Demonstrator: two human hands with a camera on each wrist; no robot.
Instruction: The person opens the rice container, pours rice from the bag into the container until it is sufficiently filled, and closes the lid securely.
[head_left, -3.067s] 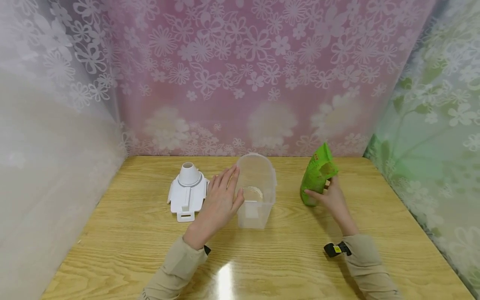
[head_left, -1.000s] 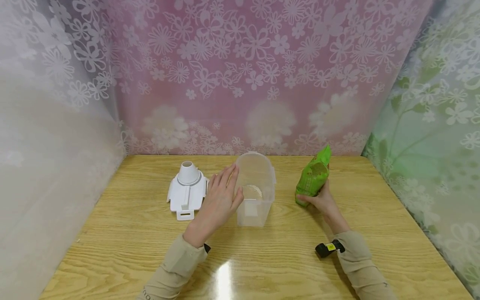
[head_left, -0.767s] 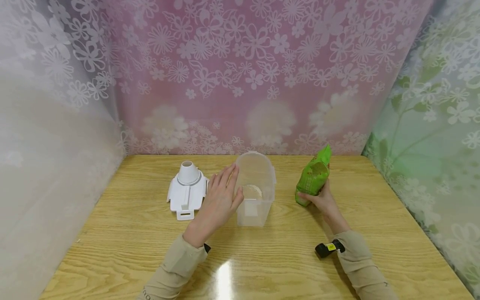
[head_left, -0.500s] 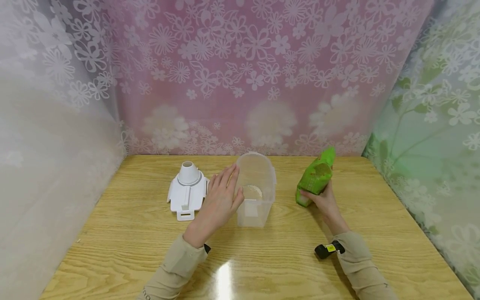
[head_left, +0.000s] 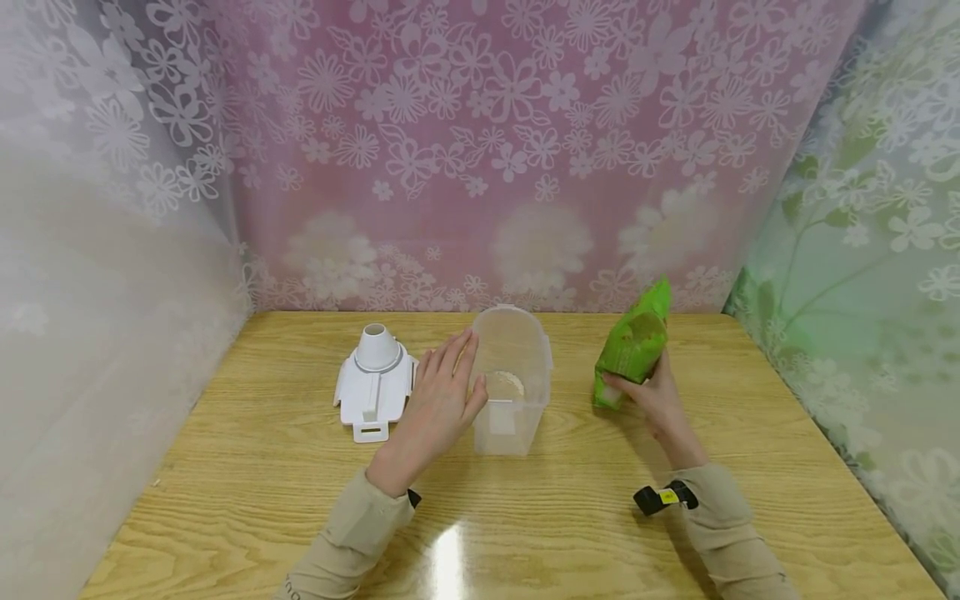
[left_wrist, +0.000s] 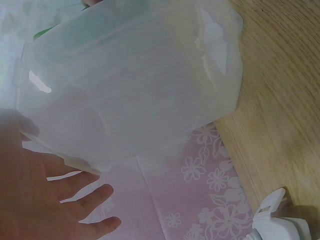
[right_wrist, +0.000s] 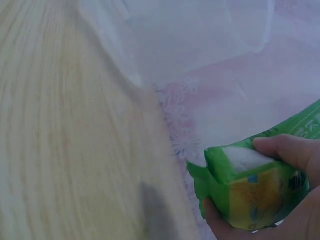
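In the head view a clear plastic container stands upright at mid-table, with a thin layer of pale grains at its bottom. My left hand rests along its left rim, fingers extended; the left wrist view shows the fingers spread straight beside the wall. To the right, my right hand grips a green plastic bag around its lower part. The bag leans to the right, its open top facing me. In the right wrist view thumb and fingers wrap the bag's base, raised over the table.
A white lid with a cone-shaped spout lies left of the container, close to my left hand. Pink flowered curtain hangs along the table's back edge, and pale sheets flank both sides of the wooden table.
The green bag has shifted left and tipped compared with three seconds ago, and rises slightly in the last half second. My left hand, the container and the lid stay put.
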